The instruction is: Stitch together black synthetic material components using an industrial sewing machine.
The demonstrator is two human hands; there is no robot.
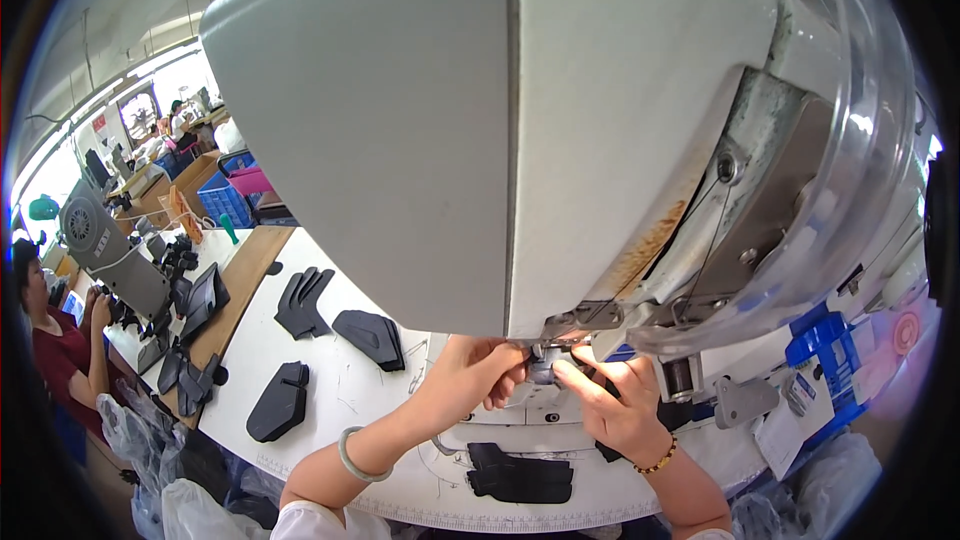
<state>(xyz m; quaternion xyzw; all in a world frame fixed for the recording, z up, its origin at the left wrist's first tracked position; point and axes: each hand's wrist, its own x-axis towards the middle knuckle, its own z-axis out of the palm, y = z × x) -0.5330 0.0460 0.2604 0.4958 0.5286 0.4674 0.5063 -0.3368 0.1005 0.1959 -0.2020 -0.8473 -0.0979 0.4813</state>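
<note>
A large grey-white sewing machine head (400,140) fills the upper middle. Under its front end, close to the presser foot area (545,352), both my hands meet. My left hand (478,380), with a pale bangle on the wrist, is closed, thumb and fingertips pinched at the left of the foot. My right hand (622,402), with a beaded bracelet, curls in from the other side, index finger and thumb reaching to the foot. Whatever the fingertips grip is small and mostly hidden. Just below lies a stack of black cut pieces (520,473) on the white table (400,470).
More black pieces (278,402) lie at left, with other stacks (368,338) (303,302) behind. A clear guard (860,170) curves over the right side. A blue tray (825,360) stands far right. At left, a person in dark red (65,360) works beside another machine (110,250).
</note>
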